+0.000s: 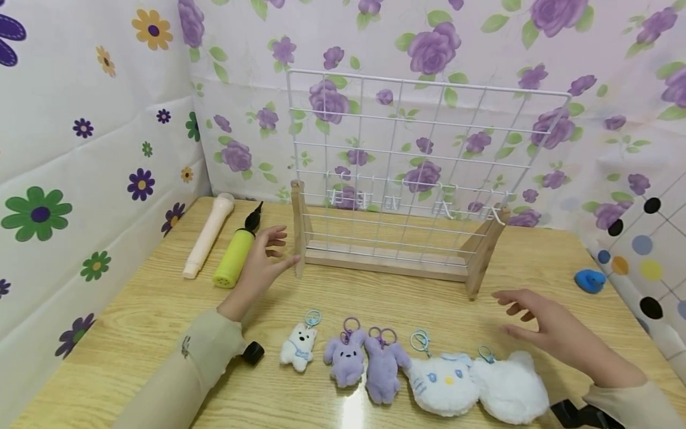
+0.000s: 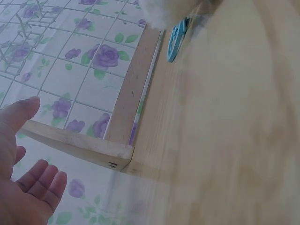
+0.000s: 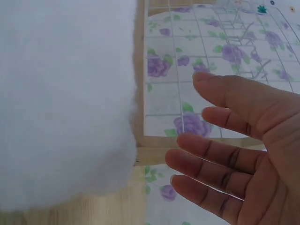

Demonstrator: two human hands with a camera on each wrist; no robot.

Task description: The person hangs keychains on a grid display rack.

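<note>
A white wire grid rack (image 1: 396,161) in a wooden stand rises from the table, with several white hooks (image 1: 392,202) on one of its lower wires. My left hand (image 1: 264,259), fingers loosely bent and holding nothing, is by the stand's left foot. To the right of the stand, my right hand (image 1: 546,325) hovers with relaxed fingers. Plush keychains lie in a row in front: a small white bear (image 1: 298,348), two purple ones (image 1: 346,360), a white cat head (image 1: 446,387) and another white plush head (image 1: 514,390). The last fills the left of the right wrist view.
A lime-green hand pump (image 1: 234,259) with a black nozzle lies beside the left hand. Left of it is a pale pink tube (image 1: 209,235). A small blue duck (image 1: 590,280) sits at the right table edge. Flowered cloth (image 1: 241,119) hangs behind the table.
</note>
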